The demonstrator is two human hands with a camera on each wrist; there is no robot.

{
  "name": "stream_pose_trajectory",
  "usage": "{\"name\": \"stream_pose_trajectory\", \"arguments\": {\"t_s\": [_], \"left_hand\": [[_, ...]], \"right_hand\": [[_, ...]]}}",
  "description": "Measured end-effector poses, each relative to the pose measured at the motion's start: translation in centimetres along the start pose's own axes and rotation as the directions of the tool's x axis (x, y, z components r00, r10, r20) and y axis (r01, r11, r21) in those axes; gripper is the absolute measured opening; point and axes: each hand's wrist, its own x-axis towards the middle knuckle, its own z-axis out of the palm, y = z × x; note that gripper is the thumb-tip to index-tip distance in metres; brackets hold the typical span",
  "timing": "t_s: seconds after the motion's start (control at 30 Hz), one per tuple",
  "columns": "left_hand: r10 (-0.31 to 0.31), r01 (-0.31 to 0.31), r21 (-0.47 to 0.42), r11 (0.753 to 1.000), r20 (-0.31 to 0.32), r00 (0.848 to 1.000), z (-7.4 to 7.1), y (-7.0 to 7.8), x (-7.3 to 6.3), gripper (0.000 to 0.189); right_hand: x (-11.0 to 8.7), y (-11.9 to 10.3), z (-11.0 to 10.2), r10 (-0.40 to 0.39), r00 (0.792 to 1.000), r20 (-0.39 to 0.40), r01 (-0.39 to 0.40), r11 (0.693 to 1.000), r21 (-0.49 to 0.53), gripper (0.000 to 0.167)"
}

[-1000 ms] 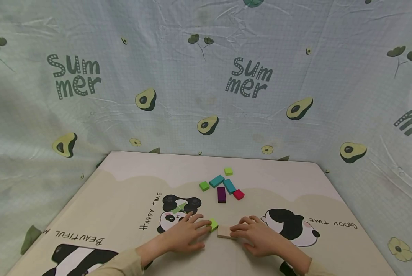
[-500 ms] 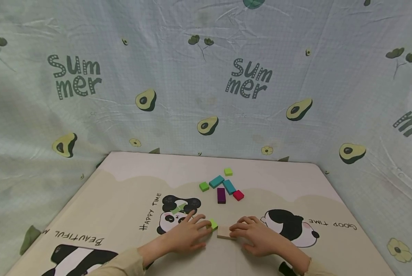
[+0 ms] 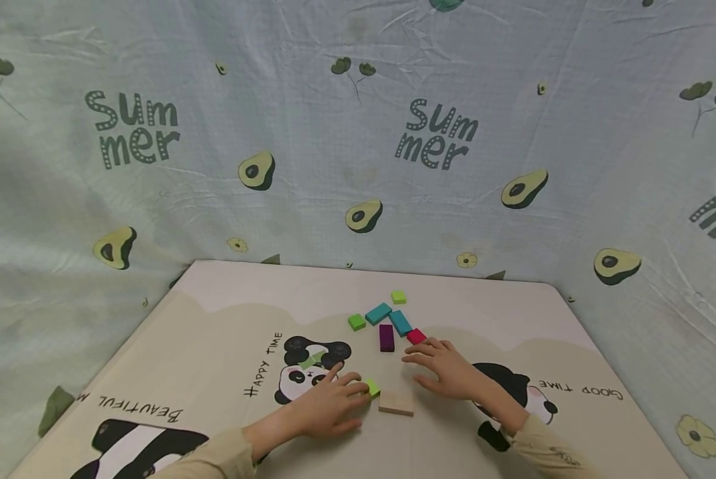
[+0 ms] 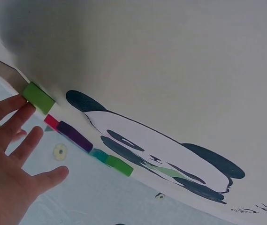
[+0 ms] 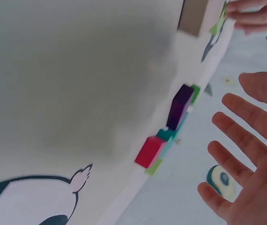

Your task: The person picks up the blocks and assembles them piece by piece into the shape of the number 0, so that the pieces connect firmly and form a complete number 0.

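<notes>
The right hand has moved from the wooden block toward the red block.

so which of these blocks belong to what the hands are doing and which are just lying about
Likely part of the job:
lime block, at the left hand
wooden block, beside it
perhaps red block, nearest the right hand

Apparently just lying about:
purple block
two teal blocks
two green blocks farther back

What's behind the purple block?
In the head view, two teal blocks, then a green block farther back. Whatever lies under the purple block is covered, so can't be seen.
</notes>
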Motion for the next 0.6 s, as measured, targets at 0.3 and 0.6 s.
{"name": "stream_pose_trajectory", "arguments": {"t_s": [0.3,0.6], "left_hand": [[0.019,-0.019,0.02,1.0,-0.036,0.999,0.0,0.1,-0.1,0.038],[0.021,-0.021,0.023,1.0,-0.031,0.999,-0.2,0.2,0.0,0.038]], "right_hand": [[2.8,3.2,1.3,0.056,0.993,-0.103,-0.057,0.998,-0.01,0.026],[6.6,6.1,2.1,0.217,0.975,-0.048,-0.22,0.973,-0.066,0.031]]}}
